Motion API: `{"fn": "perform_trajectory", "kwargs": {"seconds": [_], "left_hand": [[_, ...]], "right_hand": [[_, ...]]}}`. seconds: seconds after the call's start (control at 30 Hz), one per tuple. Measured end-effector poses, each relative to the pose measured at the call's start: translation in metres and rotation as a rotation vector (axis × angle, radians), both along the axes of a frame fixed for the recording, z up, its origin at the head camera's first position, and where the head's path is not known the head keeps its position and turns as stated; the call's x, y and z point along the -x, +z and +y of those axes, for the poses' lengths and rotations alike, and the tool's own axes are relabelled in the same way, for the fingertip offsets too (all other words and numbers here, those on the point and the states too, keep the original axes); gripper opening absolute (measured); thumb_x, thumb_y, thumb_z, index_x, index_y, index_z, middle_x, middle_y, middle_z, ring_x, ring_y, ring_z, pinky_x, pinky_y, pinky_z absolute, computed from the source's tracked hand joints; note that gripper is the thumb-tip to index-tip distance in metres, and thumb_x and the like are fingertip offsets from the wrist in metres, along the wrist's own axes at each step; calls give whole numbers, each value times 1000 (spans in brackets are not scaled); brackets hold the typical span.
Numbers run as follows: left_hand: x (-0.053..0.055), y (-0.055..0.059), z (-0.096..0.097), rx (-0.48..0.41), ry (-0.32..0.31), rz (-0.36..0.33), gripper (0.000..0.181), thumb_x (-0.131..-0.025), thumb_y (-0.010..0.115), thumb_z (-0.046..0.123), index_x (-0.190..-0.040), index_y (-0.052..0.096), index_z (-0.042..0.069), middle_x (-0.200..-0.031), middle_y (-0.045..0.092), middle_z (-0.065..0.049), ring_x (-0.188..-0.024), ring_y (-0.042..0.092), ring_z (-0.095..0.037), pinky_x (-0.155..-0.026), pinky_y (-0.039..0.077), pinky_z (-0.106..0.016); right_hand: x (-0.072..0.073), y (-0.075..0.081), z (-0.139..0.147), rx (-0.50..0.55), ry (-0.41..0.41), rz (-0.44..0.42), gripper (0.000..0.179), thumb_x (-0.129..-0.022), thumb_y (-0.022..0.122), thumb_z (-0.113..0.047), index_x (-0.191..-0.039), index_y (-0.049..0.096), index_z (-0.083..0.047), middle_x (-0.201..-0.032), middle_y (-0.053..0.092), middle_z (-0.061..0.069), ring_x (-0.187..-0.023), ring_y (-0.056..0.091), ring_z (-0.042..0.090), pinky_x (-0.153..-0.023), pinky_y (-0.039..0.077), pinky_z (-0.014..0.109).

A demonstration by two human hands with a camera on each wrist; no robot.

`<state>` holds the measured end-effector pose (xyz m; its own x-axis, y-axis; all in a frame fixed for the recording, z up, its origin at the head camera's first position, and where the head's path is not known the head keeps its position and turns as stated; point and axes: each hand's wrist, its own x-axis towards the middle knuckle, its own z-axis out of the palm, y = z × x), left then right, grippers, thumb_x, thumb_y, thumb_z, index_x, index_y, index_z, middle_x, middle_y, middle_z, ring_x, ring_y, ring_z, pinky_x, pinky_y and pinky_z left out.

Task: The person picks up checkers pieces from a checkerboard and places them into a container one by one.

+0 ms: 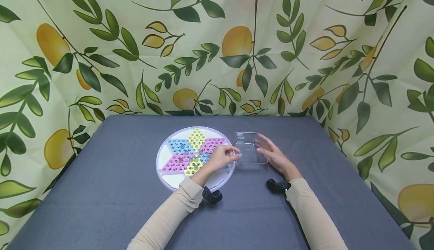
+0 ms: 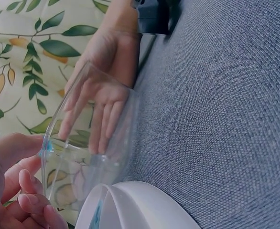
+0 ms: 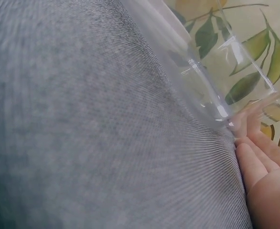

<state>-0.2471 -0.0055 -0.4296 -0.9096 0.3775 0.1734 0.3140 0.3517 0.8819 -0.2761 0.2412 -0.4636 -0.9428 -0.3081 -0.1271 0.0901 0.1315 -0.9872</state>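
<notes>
My left hand (image 1: 219, 158) pinches a small blue marble (image 1: 240, 153) between thumb and fingertip, at the left rim of a clear square container (image 1: 249, 160). In the left wrist view the blue marble (image 2: 48, 147) shows at the tip of the pinching fingers, close to the container's wall. My right hand (image 1: 276, 156) rests against the container's right side with its fingers extended. Its fingers (image 3: 252, 164) lie along the lower corner in the right wrist view. A round white Chinese checkers board (image 1: 162, 178) lies left of the container, partly under the left forearm.
Several marbles sit in holes around the board's middle and front points. The grey cloth-covered table (image 1: 112, 189) carries both board and container. Behind it hangs a leaf-and-fruit patterned curtain (image 1: 210, 73). Black straps with cameras (image 1: 212, 196) circle both wrists.
</notes>
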Motion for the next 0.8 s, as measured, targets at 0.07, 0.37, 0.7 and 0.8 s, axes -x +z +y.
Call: {"fn": "perform_trajectory", "kwargs": {"seconds": [0.07,0.37,0.7,0.8], "left_hand": [[0,-1,0,1,-2,-2,22,-85,70,12,-102,71,-2,-66,47,5,-59,40,-5,-53,31,-12],[3,2,-6,13,7,-9,25,-86,67,11,-107,70,-2,-66,45,5,-60,39,-6,-54,30,-13],[6,11,-31,38,85,36,22,-86,69,13,-105,71,2,-68,48,4,-61,40,-5,-55,32,-13],[8,12,-40,25,110,31,22,-85,69,13,-105,72,3,-67,49,4,-61,41,-5,-56,34,-13]], "right_hand": [[0,0,-1,-4,-2,-2,70,-99,51,-17,-155,10,-22,-162,14,17,-153,8,33,-122,6,57],[1,-1,1,1,0,5,70,-99,51,-16,-155,10,-21,-162,13,17,-153,8,34,-122,5,56],[1,-2,3,31,16,11,72,-98,53,-17,-155,10,-19,-162,13,17,-152,8,33,-123,5,54],[1,-1,2,27,15,11,71,-98,52,-15,-155,10,-20,-162,14,17,-152,8,33,-123,5,56]]}}
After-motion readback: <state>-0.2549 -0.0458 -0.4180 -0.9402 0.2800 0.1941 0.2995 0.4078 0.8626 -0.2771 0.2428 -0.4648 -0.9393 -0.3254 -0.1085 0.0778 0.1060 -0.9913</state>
